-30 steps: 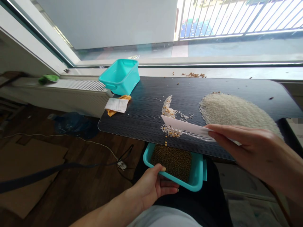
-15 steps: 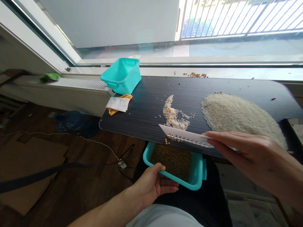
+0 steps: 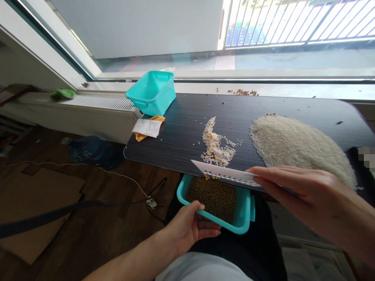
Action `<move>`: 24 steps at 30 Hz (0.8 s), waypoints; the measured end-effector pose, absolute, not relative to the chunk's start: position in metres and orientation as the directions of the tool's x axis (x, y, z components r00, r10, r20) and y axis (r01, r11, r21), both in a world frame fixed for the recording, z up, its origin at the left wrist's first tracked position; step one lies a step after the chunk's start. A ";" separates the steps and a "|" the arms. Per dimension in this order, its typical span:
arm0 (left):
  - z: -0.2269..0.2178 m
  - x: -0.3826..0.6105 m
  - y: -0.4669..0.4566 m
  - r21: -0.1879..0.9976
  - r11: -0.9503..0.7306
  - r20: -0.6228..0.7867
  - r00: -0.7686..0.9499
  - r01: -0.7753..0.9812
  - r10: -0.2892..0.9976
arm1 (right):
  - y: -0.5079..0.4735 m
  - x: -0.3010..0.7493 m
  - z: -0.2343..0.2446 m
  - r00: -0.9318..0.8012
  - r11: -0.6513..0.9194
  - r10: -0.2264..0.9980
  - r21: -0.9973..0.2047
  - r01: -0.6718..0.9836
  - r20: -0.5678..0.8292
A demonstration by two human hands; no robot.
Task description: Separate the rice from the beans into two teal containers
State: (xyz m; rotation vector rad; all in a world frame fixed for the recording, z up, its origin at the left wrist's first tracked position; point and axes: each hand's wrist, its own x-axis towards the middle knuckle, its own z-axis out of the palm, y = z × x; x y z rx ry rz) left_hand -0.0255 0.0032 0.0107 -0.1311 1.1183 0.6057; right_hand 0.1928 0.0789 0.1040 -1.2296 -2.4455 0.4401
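Note:
My right hand (image 3: 304, 201) pinches a white slotted plastic scraper (image 3: 225, 173) whose blade lies at the near edge of the black table (image 3: 181, 132), with a few yellow beans against it. My left hand (image 3: 184, 230) grips the near rim of a teal tub (image 3: 246, 218) full of brown beans, held under that table edge. Just beyond the scraper lies a small streak of rice mixed with yellow beans (image 3: 215, 146). A large pile of white rice (image 3: 295, 142) covers the table's right part.
A second, empty teal tub (image 3: 150, 93) stands at the table's far left corner, next to a white packet on an orange cloth (image 3: 148, 128). Loose beans (image 3: 241, 92) lie on the window sill. A radiator (image 3: 88, 113), cables and cardboard are on the left.
The scraper has slid toward me across the table to its near edge, pushing a few yellow beans along. The mixed streak stays behind it. My left hand and the tub have barely moved.

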 end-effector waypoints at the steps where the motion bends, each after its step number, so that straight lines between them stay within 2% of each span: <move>1: 0.011 -0.026 0.003 0.195 0.834 -0.873 0.297 -0.516 0.388 | 0.079 0.193 0.105 -0.552 0.574 0.812 -0.428 0.698 0.189; 5: 0.010 -0.026 0.003 0.199 0.832 -0.876 0.286 -0.518 0.388 | 0.080 0.189 0.107 -0.536 0.571 0.818 -0.411 0.710 0.211; 11: 0.007 -0.028 0.002 0.198 0.824 -0.869 0.295 -0.530 0.398 | 0.078 0.191 0.107 -0.611 0.622 0.770 -0.425 0.658 0.180; 20: 0.007 -0.027 0.002 0.194 0.829 -0.872 0.295 -0.524 0.391 | 0.077 0.193 0.105 -0.570 0.592 0.798 -0.431 0.681 0.195; 24: 0.009 -0.026 0.002 0.189 0.832 -0.879 0.288 -0.521 0.380 | 0.074 0.207 0.102 -0.431 0.470 0.882 -0.417 0.778 0.190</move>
